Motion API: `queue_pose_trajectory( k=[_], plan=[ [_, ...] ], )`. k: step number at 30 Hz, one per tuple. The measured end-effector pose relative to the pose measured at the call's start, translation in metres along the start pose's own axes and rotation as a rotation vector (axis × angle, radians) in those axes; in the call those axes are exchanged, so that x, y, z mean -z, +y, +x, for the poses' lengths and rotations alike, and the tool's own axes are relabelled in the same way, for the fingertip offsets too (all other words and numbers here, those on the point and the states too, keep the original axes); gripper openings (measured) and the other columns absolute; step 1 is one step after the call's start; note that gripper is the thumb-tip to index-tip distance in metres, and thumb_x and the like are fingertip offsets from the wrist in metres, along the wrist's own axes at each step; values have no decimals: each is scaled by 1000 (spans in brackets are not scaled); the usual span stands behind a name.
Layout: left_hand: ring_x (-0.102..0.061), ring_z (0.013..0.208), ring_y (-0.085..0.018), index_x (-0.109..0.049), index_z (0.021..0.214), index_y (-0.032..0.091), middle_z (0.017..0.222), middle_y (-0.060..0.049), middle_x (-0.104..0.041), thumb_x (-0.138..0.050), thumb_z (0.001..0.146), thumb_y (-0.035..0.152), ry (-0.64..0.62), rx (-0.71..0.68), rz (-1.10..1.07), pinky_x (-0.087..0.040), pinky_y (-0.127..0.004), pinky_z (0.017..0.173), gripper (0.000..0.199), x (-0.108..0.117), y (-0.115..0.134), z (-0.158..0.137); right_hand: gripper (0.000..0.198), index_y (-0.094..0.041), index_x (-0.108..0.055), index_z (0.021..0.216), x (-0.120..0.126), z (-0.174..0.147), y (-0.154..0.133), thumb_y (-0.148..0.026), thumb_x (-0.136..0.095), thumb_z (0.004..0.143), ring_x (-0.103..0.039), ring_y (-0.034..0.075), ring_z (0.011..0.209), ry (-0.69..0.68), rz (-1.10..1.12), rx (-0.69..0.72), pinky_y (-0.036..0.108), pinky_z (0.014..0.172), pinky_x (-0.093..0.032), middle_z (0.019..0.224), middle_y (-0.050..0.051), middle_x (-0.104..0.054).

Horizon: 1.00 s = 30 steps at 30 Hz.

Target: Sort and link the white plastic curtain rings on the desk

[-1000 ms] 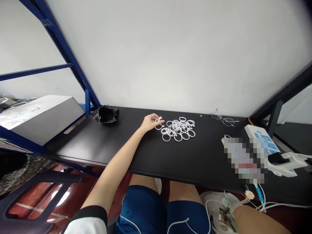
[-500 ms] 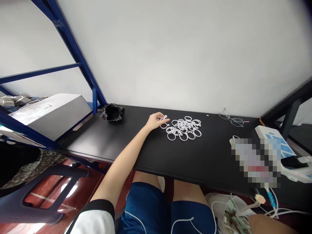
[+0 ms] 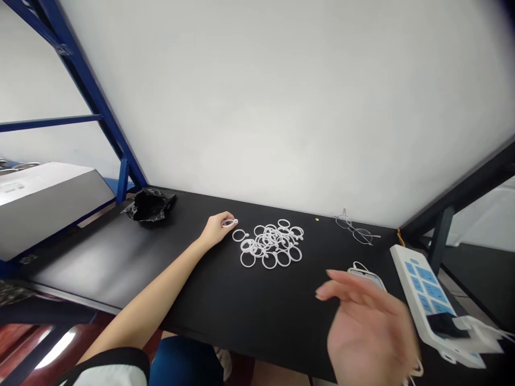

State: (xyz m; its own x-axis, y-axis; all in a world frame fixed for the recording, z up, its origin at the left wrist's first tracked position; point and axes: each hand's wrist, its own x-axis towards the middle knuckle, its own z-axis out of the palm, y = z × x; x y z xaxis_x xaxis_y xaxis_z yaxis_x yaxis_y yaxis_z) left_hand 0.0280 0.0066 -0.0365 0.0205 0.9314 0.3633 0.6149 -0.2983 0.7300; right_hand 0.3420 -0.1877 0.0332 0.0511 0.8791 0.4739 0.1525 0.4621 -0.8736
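Left hand (image 3: 214,231): fingers pinching a white ring (image 3: 233,223);
Right hand (image 3: 368,327): blurred, fingers loosely extended before smartphone (image 3: 367,275);
Ring pile (image 3: 270,238): on black tabletop (image 3: 249,305)

Lighting: bright, diffuse. Glare: pale sheen on surface (image 3: 86,273), left; white streak on floor (image 3: 56,349), lower left. Blur: right grip (image 3: 368,327), lower right. Edges: wide-angle stretching; dark corner, upper right.
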Motion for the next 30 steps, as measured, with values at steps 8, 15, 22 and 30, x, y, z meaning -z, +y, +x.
queue_pose_trajectory(
  k=[8, 15, 22, 30],
  plan=[
    [-57, 66, -14, -63, 85, 22, 83, -2, -63, -51, 87, 40, -133, -105, 324, -42, -25, 62, 22, 2, 12, 0, 21, -22, -66, 102, -32, 38, 18, -36, -57, 88, -66, 20, 72, -267, -250, -186, 34, 66, -56, 80, 5, -67],
    [-59, 76, -17, -63, 89, 23, 91, -3, -61, -53, 87, 37, -183, -116, 369, -39, -25, 60, 17, 3, 16, -4, 26, -19, -67, 97, -48, 59, 41, -42, -59, 87, -66, 20, 74, -198, -322, -216, 33, 67, -54, 84, 7, -69],
    [-58, 73, -16, -64, 85, 23, 90, -3, -61, -57, 85, 37, -174, -31, 261, -38, -25, 59, 16, 3, 11, -2, 25, -22, -68, 94, -95, 103, 40, -42, -58, 86, -64, 20, 78, -296, -403, -47, 32, 64, -53, 96, 7, -70],
    [-60, 84, -19, -67, 88, 22, 96, -5, -62, -40, 95, 39, -121, -15, 170, -42, -27, 67, 32, -3, 14, 0, 28, -20, -64, 99, -103, 103, 77, -44, -57, 86, -64, 16, 66, -47, -154, -80, 33, 63, -54, 88, 7, -70]
  ],
)
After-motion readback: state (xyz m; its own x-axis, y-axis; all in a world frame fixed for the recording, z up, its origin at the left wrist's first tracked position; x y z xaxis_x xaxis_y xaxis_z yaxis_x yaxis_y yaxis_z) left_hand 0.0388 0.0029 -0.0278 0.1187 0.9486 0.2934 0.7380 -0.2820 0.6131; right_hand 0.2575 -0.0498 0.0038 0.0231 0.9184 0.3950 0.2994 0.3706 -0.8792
